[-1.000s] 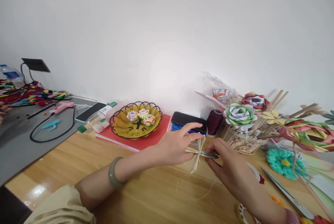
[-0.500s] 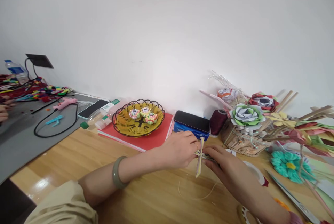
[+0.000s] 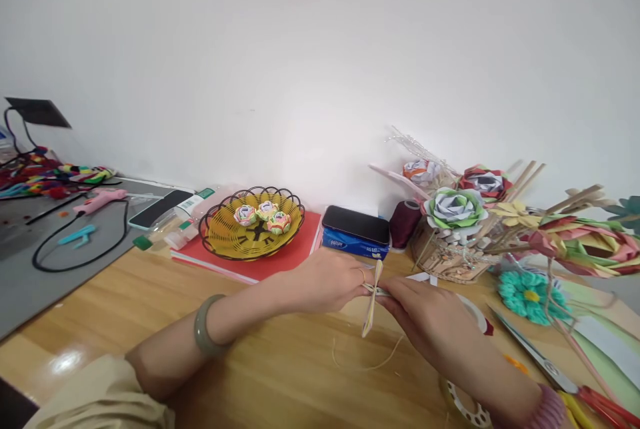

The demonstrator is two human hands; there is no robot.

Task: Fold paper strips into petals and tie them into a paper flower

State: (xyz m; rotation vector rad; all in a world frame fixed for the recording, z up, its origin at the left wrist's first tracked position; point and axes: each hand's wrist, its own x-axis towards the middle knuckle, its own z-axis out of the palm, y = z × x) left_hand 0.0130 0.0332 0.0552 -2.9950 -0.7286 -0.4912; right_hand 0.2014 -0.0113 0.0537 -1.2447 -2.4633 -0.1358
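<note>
In the head view my left hand (image 3: 333, 279) has its fingers closed on one side of a small bundle of folded paper strips (image 3: 371, 302). My right hand (image 3: 425, 309) pinches the other side, fingers pressed together. One pale yellow strip stands crosswise between the hands, its ends sticking out above and below. A thin pale string (image 3: 367, 369) curves over the wood below the bundle; where it starts is hidden. The fingertips are partly covered by the hands.
A yellow woven basket (image 3: 215, 242) with paper flowers sits on red paper (image 3: 310, 229). Behind my hands, a phone (image 3: 356, 224) lies on a blue tissue pack (image 3: 350, 242). Scissors (image 3: 547, 366) and paper flowers (image 3: 456, 209) are at right; a pink glue gun (image 3: 100, 200) is at left.
The view has swung right, so the scene sits further left and more of the scissors shows. Both hands keep their hold on the folded paper, which has shifted only slightly.
</note>
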